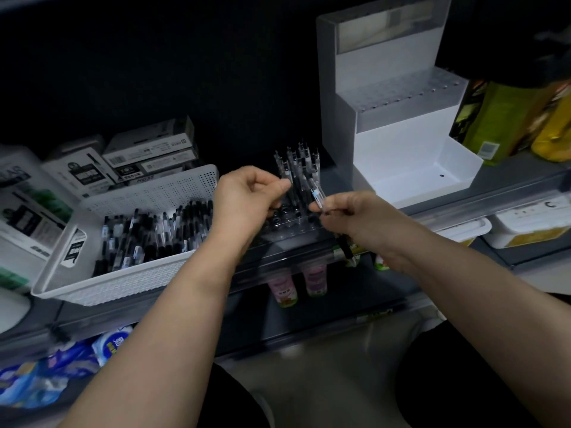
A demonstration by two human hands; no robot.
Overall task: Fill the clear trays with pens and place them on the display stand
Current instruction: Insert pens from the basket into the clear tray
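On shelf [513, 174], ctr: clear tray [290, 225], pens [301, 159] upright
L hand [244, 199]: pinches tray pen [283, 169]
R hand [355, 214]: grips loose pens [318, 196]

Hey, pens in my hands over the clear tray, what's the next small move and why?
Probably lower the pen pinched in your right hand into an empty front hole of the clear tray: back rows already hold upright pens, front holes look open. Your left hand seems to steady one.
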